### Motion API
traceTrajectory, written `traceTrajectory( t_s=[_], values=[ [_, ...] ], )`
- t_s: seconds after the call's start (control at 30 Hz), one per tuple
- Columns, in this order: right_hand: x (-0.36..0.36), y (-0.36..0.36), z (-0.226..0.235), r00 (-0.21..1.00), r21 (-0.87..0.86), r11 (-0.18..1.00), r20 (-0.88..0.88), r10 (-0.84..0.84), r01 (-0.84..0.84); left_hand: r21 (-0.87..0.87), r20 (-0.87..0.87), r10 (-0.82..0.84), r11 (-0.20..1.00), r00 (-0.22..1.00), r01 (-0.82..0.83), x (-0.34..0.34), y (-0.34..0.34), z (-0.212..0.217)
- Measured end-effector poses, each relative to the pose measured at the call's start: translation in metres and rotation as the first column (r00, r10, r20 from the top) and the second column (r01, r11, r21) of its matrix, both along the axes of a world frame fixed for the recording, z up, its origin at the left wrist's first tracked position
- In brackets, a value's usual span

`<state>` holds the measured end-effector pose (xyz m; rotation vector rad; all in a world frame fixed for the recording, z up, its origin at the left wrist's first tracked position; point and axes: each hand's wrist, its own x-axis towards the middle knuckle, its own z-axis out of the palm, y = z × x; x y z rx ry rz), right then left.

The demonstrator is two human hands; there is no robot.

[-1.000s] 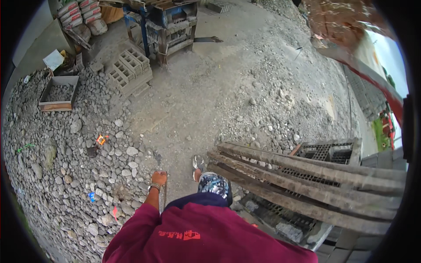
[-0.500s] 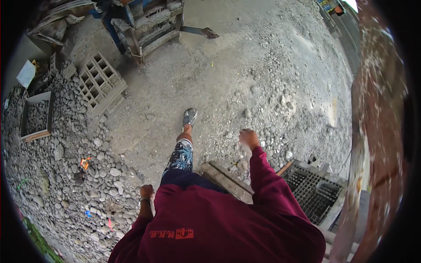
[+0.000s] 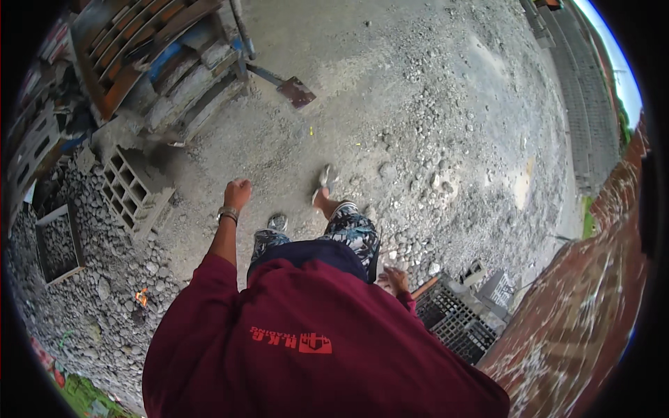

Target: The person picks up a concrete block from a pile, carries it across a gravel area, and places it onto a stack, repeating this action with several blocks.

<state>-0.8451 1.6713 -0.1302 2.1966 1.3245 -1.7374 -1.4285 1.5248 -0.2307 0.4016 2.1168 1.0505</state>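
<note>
Red lettering with a small red emblem (image 3: 313,343) runs across the maroon sweatshirt (image 3: 313,390), set upside down to the wearer's view (part of it is creased and soft). The two hands are well apart. The left hand (image 3: 238,194), wearing a metal-looking wristband (image 3: 228,212), hangs over the ground just left of the left shoe (image 3: 277,221); its fingers curl inward, and whether they close on anything I cannot tell. The right hand (image 3: 397,279) is low at the near right, its fingers loosely bent and partly blurred, so its grip cannot be told either. Just right of it lie an orange-brown wooden handle (image 3: 425,287) and a dark gridded crate (image 3: 456,317).

Gritty grey ground (image 3: 265,139) stretches from the shoes toward the far side, with loose stones thickening on the right. Its left edge meets a hollow concrete block (image 3: 129,191), a frame-like box (image 3: 78,240) among pebbles, and farther off a weathered stand (image 3: 202,87) with a shovel blade (image 3: 297,92) beside it. A reddish-brown streaked surface (image 3: 571,327) bounds the near right; a grey wall (image 3: 578,90) bounds the far right.
</note>
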Motion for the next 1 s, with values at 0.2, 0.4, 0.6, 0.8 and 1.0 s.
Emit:
traceTrajectory(
  t_s=[0.2,0.4,0.6,0.8,1.0],
  values=[
    [0.127,0.194,-0.145,0.408,0.017,0.44,0.406,0.818,-0.898,-0.183,-0.019,0.14,0.973,0.99,-0.141,-0.076,0.16,0.016],
    [-0.121,0.395,-0.045,0.997,-0.048,0.997,0.045,0.058,-0.056,-0.283,0.243,0.221,0.947,0.944,-0.149,-0.09,0.32,0.014],
    [-0.354,0.74,0.034,0.964,0.223,0.946,-0.068,0.258,-0.237,-0.343,0.164,0.165,0.934,0.973,-0.101,-0.124,0.421,0.025],
    [-0.579,0.94,0.066,0.911,0.39,0.871,-0.154,0.382,-0.3,-0.439,-0.027,-0.197,0.883,0.98,0.165,-0.241,0.536,-0.008],
    [-0.686,1.024,0.071,0.941,0.136,0.942,-0.111,0.321,-0.306,-0.355,0.261,0.357,0.899,0.897,-0.255,-0.431,0.768,0.037]
  ],
)
